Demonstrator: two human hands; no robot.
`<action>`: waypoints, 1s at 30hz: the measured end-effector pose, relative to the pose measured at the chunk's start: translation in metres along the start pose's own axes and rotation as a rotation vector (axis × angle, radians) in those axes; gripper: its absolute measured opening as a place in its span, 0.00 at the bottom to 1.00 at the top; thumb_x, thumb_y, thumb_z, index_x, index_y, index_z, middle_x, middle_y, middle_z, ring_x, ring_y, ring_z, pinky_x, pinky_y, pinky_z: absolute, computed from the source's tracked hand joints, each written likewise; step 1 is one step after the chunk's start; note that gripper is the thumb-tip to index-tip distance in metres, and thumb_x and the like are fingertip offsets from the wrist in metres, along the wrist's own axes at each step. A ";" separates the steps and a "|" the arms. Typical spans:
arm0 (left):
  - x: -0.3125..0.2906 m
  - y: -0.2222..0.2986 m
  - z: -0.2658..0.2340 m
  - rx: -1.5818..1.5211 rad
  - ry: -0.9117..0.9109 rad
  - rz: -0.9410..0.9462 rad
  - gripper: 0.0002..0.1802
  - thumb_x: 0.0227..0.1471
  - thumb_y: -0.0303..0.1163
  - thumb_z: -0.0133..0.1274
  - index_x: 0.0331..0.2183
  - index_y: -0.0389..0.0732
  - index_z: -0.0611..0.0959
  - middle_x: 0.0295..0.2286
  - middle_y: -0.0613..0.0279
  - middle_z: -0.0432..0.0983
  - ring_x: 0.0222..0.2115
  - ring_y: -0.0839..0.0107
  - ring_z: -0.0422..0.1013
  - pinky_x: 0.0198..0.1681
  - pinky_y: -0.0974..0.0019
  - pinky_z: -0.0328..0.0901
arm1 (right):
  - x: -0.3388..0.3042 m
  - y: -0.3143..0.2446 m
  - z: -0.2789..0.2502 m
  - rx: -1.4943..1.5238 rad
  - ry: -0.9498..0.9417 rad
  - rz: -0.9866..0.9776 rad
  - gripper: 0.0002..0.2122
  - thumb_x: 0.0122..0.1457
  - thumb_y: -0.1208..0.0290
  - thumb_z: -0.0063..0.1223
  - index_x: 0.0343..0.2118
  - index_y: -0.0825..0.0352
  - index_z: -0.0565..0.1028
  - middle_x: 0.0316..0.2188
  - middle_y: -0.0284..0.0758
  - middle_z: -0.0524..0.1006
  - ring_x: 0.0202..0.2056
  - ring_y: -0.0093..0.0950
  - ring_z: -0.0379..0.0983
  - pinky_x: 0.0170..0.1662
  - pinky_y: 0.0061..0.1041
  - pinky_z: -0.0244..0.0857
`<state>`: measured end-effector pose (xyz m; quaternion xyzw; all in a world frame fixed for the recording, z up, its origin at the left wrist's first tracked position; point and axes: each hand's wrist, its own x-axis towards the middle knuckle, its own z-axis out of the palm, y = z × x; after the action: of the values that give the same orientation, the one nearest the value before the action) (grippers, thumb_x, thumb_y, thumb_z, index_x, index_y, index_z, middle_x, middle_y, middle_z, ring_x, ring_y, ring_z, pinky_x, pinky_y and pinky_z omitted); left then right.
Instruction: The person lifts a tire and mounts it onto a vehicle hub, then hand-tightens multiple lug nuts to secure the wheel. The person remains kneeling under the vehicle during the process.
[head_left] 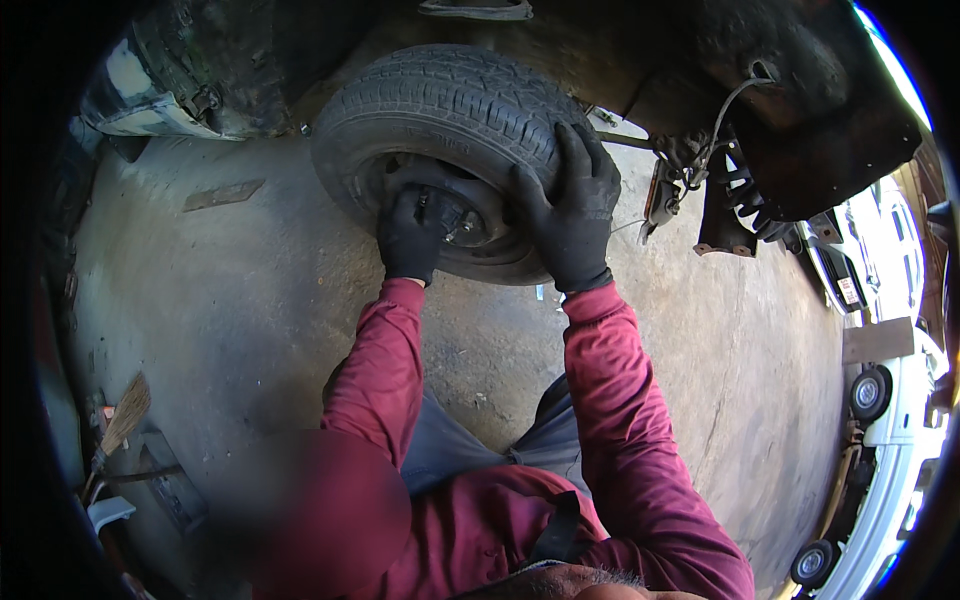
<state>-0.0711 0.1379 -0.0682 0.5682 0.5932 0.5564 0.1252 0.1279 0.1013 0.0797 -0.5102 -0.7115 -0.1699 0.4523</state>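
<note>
A car wheel with a black tire (440, 110) stands upright under the wheel arch, tilted a little toward me. My right hand (578, 215), in a black glove, grips the tire's right side, thumb on the sidewall and fingers over the tread. At the dark steel rim (490, 205), my gloved left hand (408, 238) reaches into the dished centre with its fingers curled in. What those fingers hold, if anything, is hidden. Just right of them show the hub (455, 215) and its studs or nuts, too small to tell apart.
Dark bodywork (800, 120) overhangs the wheel, with a hanging cable (735, 105) and suspension parts (665, 190) at the right. A flat board (222, 195) lies on the concrete floor. A broom (125, 412) is at the lower left; a white vehicle (905, 420) stands at the right.
</note>
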 end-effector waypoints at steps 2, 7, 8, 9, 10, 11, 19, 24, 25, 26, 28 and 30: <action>0.001 -0.005 0.003 0.034 0.042 0.092 0.16 0.59 0.37 0.62 0.42 0.35 0.84 0.38 0.45 0.81 0.38 0.45 0.77 0.44 0.50 0.71 | 0.000 0.000 0.001 -0.001 0.003 0.004 0.32 0.56 0.56 0.68 0.61 0.65 0.72 0.58 0.50 0.72 0.60 0.51 0.67 0.64 0.49 0.59; -0.004 -0.010 0.005 -0.040 0.049 0.065 0.16 0.60 0.38 0.60 0.42 0.35 0.84 0.36 0.43 0.81 0.38 0.43 0.77 0.45 0.48 0.70 | 0.000 -0.002 0.002 0.026 0.004 0.016 0.31 0.56 0.56 0.68 0.60 0.64 0.74 0.58 0.50 0.72 0.60 0.51 0.66 0.64 0.50 0.60; -0.004 -0.010 0.004 -0.137 0.037 0.031 0.16 0.61 0.38 0.59 0.42 0.35 0.84 0.36 0.43 0.81 0.38 0.43 0.77 0.45 0.47 0.70 | 0.001 -0.001 0.002 0.035 0.008 0.029 0.31 0.56 0.56 0.68 0.60 0.64 0.74 0.58 0.50 0.72 0.60 0.51 0.66 0.64 0.50 0.60; -0.004 -0.008 0.005 -0.247 0.014 0.008 0.16 0.61 0.38 0.59 0.41 0.35 0.84 0.36 0.43 0.81 0.39 0.42 0.77 0.45 0.47 0.70 | 0.001 -0.001 0.003 0.029 0.012 0.023 0.30 0.56 0.56 0.68 0.60 0.64 0.74 0.58 0.50 0.72 0.60 0.51 0.66 0.64 0.50 0.60; -0.002 -0.007 0.004 -0.142 -0.009 -0.006 0.15 0.61 0.38 0.59 0.41 0.35 0.84 0.36 0.44 0.81 0.39 0.42 0.77 0.45 0.47 0.70 | 0.001 -0.001 0.003 0.023 0.018 0.021 0.30 0.56 0.56 0.68 0.60 0.64 0.74 0.58 0.50 0.72 0.60 0.51 0.66 0.64 0.50 0.60; 0.000 -0.007 0.002 -0.045 -0.037 -0.010 0.15 0.61 0.38 0.59 0.41 0.35 0.84 0.36 0.44 0.81 0.39 0.42 0.77 0.45 0.47 0.70 | 0.000 0.000 0.003 0.015 0.023 0.023 0.30 0.56 0.56 0.68 0.59 0.64 0.75 0.58 0.50 0.72 0.60 0.51 0.66 0.64 0.50 0.60; 0.003 -0.014 0.002 0.235 0.042 0.293 0.15 0.61 0.39 0.59 0.43 0.38 0.83 0.46 0.44 0.77 0.42 0.43 0.76 0.45 0.45 0.69 | -0.003 0.002 0.004 0.061 0.042 0.002 0.33 0.55 0.56 0.69 0.62 0.63 0.72 0.60 0.50 0.70 0.61 0.51 0.65 0.65 0.50 0.57; 0.007 -0.026 -0.015 0.359 -0.062 0.361 0.18 0.59 0.42 0.62 0.44 0.39 0.84 0.46 0.46 0.78 0.43 0.44 0.76 0.48 0.47 0.69 | -0.002 0.020 -0.022 0.293 -0.140 0.039 0.27 0.62 0.60 0.65 0.62 0.64 0.73 0.61 0.47 0.73 0.60 0.43 0.71 0.64 0.38 0.65; 0.004 -0.023 -0.023 0.317 -0.078 0.358 0.18 0.58 0.42 0.63 0.44 0.39 0.84 0.45 0.47 0.78 0.44 0.46 0.76 0.48 0.48 0.69 | -0.003 0.032 -0.035 0.472 -0.232 0.081 0.25 0.64 0.63 0.63 0.62 0.65 0.73 0.60 0.45 0.74 0.60 0.39 0.72 0.64 0.35 0.65; 0.001 -0.018 -0.036 0.296 -0.119 0.308 0.19 0.57 0.42 0.65 0.44 0.40 0.84 0.44 0.49 0.79 0.44 0.47 0.76 0.49 0.49 0.69 | -0.007 0.043 -0.042 0.547 -0.184 0.125 0.20 0.67 0.68 0.59 0.61 0.67 0.74 0.56 0.42 0.77 0.57 0.32 0.74 0.63 0.32 0.65; 0.007 0.002 -0.060 0.307 -0.093 0.356 0.19 0.56 0.43 0.67 0.44 0.40 0.85 0.42 0.52 0.80 0.44 0.51 0.76 0.49 0.51 0.69 | -0.031 0.072 -0.061 0.508 -0.166 0.201 0.15 0.69 0.68 0.56 0.54 0.70 0.79 0.49 0.39 0.82 0.49 0.28 0.78 0.56 0.29 0.69; 0.014 0.029 -0.079 0.360 0.021 0.493 0.19 0.55 0.42 0.68 0.45 0.43 0.85 0.43 0.57 0.81 0.46 0.55 0.75 0.51 0.53 0.67 | -0.074 0.107 -0.074 0.401 -0.233 0.355 0.13 0.71 0.67 0.55 0.49 0.72 0.81 0.44 0.37 0.84 0.45 0.25 0.79 0.52 0.26 0.70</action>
<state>-0.1219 0.1007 -0.0100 0.7024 0.5277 0.4618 -0.1223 0.2621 0.0521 0.0347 -0.5432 -0.6776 0.1155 0.4821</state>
